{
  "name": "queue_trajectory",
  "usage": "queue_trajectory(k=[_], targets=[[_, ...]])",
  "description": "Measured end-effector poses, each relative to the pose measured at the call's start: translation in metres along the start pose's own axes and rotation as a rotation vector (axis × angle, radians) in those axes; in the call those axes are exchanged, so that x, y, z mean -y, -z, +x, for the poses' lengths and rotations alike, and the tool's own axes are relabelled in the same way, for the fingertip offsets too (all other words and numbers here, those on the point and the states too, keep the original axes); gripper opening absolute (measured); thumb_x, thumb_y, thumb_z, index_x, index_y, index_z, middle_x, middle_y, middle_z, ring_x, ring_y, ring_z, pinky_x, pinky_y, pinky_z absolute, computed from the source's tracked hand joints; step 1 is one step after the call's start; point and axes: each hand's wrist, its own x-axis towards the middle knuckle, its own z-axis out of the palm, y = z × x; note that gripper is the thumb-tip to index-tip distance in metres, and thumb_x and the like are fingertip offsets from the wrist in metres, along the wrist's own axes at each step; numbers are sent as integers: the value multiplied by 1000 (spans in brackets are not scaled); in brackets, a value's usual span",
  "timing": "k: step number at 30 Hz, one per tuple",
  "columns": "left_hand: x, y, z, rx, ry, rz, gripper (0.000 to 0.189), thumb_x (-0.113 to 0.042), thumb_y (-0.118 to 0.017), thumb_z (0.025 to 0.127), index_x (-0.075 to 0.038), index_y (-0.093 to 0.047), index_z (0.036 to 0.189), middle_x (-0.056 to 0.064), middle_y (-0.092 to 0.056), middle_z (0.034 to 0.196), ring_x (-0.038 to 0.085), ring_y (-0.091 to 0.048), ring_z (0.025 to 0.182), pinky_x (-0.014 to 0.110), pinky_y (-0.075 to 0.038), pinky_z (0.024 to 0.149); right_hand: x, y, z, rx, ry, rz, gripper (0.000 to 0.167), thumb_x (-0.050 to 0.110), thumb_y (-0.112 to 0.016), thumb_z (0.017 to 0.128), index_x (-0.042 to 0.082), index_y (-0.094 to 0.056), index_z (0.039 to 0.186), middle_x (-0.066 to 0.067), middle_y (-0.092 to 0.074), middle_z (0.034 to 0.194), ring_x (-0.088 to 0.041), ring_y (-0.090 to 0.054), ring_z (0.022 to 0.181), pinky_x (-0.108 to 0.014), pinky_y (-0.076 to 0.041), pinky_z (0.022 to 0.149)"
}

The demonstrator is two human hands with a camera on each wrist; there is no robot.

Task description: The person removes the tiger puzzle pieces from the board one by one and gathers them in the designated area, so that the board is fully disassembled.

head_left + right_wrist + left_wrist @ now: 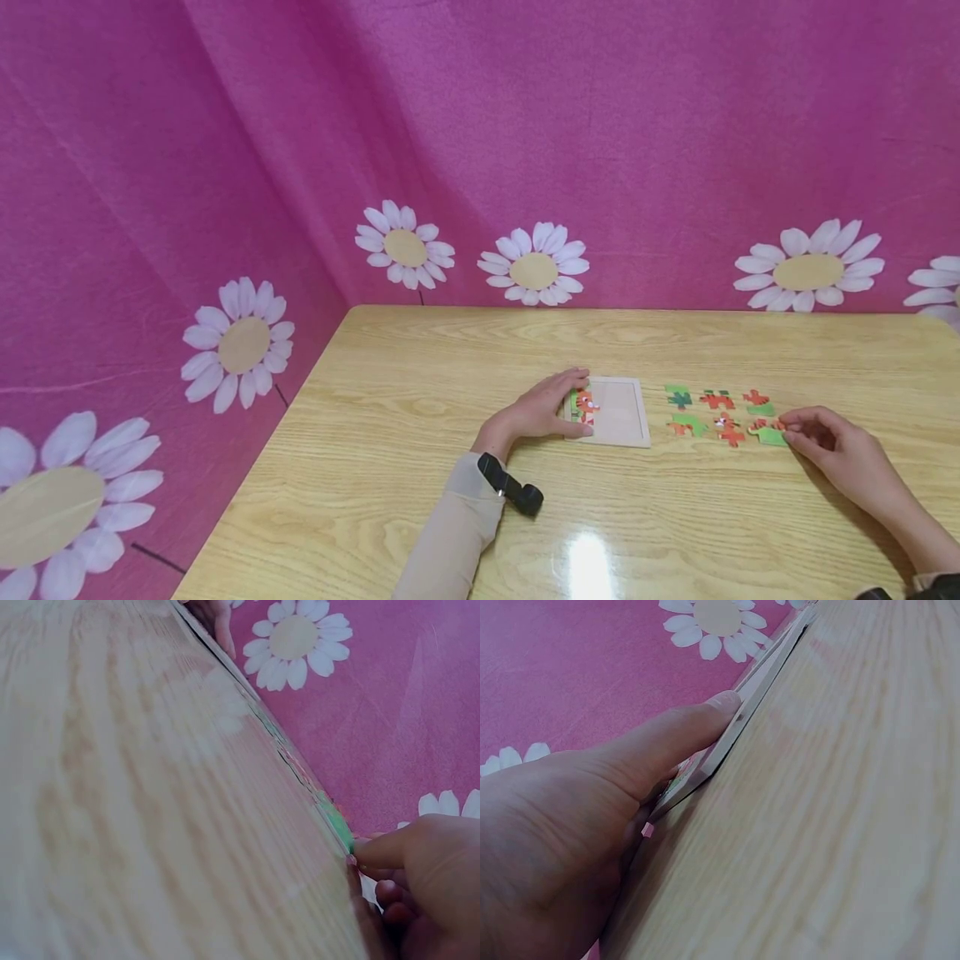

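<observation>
A square wooden puzzle tray with a pale rim lies on the table. At its left side sits a placed puzzle part showing an orange animal on green. My left hand holds the tray by that side, fingers at the far rim and thumb along the near one; the left wrist view shows the thumb on the edge. To the right, my right hand pinches a green and orange puzzle piece at its right end between thumb and forefinger. In the right wrist view, the green piece shows at the fingertips.
Several loose puzzle pieces lie in two rows between the tray and my right hand. They rest on a wood-grain table. A pink cloth with white daisies hangs behind and along the left. My left wrist wears a black strap.
</observation>
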Motion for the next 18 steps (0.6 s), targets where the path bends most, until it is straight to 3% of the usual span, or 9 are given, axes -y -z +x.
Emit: queue_trajectory(k=[5,18], targets=[[-1,0,0,-2,-3,12,77,-38,-72,87,-12,-36,150,-4,-23,164,14,-18,153,31,-17,127,0,0,0,-21,29,2,14,7,-66,92,3,-64,105,31,-52,78,6,-43,63,-16,-34,52],[-2,-1,1,-10,25,-9,78,-38,-74,86,-13,-36,151,-5,-24,164,15,-18,153,33,-18,127,1,3,-1,-3,-47,6,19,20,-64,95,4,-64,107,25,-53,75,2,-42,64,-19,-34,52]])
